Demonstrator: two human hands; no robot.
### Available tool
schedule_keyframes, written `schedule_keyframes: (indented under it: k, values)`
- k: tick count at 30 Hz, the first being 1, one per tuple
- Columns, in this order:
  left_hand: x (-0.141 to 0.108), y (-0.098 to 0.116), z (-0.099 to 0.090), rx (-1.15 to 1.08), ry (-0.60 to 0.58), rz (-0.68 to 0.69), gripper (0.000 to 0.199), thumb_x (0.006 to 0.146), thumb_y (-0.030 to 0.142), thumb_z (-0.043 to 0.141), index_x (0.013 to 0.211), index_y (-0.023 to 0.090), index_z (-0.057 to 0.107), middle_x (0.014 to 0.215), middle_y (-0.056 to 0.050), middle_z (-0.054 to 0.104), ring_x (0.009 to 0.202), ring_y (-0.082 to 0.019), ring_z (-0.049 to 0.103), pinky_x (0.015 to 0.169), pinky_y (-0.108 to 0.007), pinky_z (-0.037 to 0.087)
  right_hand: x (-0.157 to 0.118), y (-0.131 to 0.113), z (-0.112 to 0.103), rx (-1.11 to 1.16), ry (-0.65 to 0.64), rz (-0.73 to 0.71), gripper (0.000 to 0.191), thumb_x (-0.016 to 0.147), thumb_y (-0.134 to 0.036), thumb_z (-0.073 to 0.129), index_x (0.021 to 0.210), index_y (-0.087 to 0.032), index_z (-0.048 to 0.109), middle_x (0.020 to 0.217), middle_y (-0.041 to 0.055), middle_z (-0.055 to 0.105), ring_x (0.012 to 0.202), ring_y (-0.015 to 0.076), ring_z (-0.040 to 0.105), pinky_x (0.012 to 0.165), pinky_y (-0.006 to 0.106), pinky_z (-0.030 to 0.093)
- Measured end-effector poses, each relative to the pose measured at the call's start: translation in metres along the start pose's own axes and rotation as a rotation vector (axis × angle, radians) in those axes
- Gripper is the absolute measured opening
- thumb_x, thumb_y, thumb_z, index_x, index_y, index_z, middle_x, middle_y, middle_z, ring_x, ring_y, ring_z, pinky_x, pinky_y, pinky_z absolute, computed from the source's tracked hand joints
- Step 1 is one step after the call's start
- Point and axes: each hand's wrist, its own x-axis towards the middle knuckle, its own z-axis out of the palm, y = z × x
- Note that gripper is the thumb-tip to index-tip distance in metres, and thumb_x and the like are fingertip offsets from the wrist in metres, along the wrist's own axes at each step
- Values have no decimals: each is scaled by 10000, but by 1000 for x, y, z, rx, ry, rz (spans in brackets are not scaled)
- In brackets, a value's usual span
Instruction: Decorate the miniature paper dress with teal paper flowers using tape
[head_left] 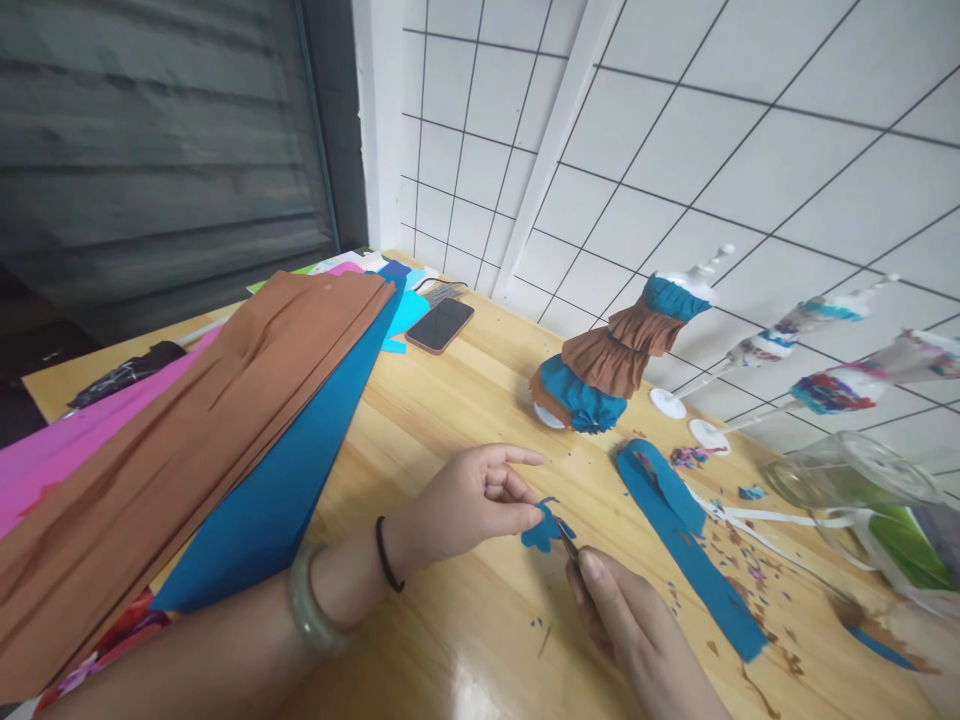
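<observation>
My left hand (480, 500) is closed, thumb and fingertips pinching a small blue paper piece (538, 530) with a lobed, petal-like outline. Just above the table, my right hand (619, 610) wraps round a slim metal tool (568, 543), its narrow tip touching the paper's right side. Most of the tool is hidden in my fingers, so I cannot tell whether it is scissors or tweezers. A long folded blue paper strip (697, 560) lies to the right of both hands. Beyond them stands a miniature dress form (615, 350) in ruffled brown and blue paper.
Brown paper sheets (225, 410) lie over blue paper (277, 510) and pink paper (97, 420) on the left. A phone (440, 326) rests at the back. Small scraps (757, 560) litter the right side, near a glass jar (847, 470) and more dress forms (832, 390) by the tiled wall.
</observation>
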Motion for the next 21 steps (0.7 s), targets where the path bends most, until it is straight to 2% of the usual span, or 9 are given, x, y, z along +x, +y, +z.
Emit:
schedule_keyframes:
  k: [4,6,8,10,13,16,19,21]
  values:
    - [-1,0,1,-2,1,1,491,671,163,684,1131,122,519,736,-10,616,664,-92,562,659,-239,451,-1,0,2,51,39,-5,442,871,-548,341,595,-204,376,502,-62,284,483,105,262,465,242,206]
    - [-1,0,1,-8,3,-1,491,666,156,686,1127,123,523,738,-13,617,663,-95,564,657,-241,452,0,0,1,153,67,27,455,844,-565,396,579,-195,390,493,-61,300,470,93,269,443,228,202]
    - [0,0,1,-19,15,-5,486,660,152,688,1119,126,528,736,-9,610,663,-97,565,652,-242,452,3,0,-3,390,52,145,471,817,-608,403,608,-187,441,487,-71,284,423,72,234,395,206,182]
    - [0,-1,1,-28,30,-9,480,656,154,689,1110,134,534,731,1,597,662,-98,565,648,-242,452,7,2,-9,718,16,263,475,803,-638,392,699,-188,502,491,-93,237,382,49,151,347,183,152]
    - [1,-3,3,-26,45,-27,494,652,154,686,1116,128,521,722,4,589,652,-99,562,639,-246,448,14,7,-15,1052,7,281,437,777,-623,470,864,-201,544,519,-108,208,383,30,81,322,155,144]
    - [1,-6,5,-12,41,-54,509,656,148,672,1134,115,500,717,-3,596,651,-106,563,638,-252,443,14,8,-13,1031,7,274,424,735,-562,590,956,-204,541,517,-118,194,382,22,80,322,144,121]
    - [1,-9,7,-7,26,-73,508,651,147,669,1128,107,500,699,-1,594,638,-111,564,634,-258,443,10,4,-3,775,53,219,436,704,-503,661,972,-183,534,471,-132,191,365,17,111,333,148,96]
    - [1,-11,9,-7,11,-85,505,641,143,673,1116,101,506,678,5,590,615,-106,556,629,-256,441,9,2,3,597,76,193,466,684,-537,659,932,-162,536,442,-135,208,352,15,139,337,153,91]
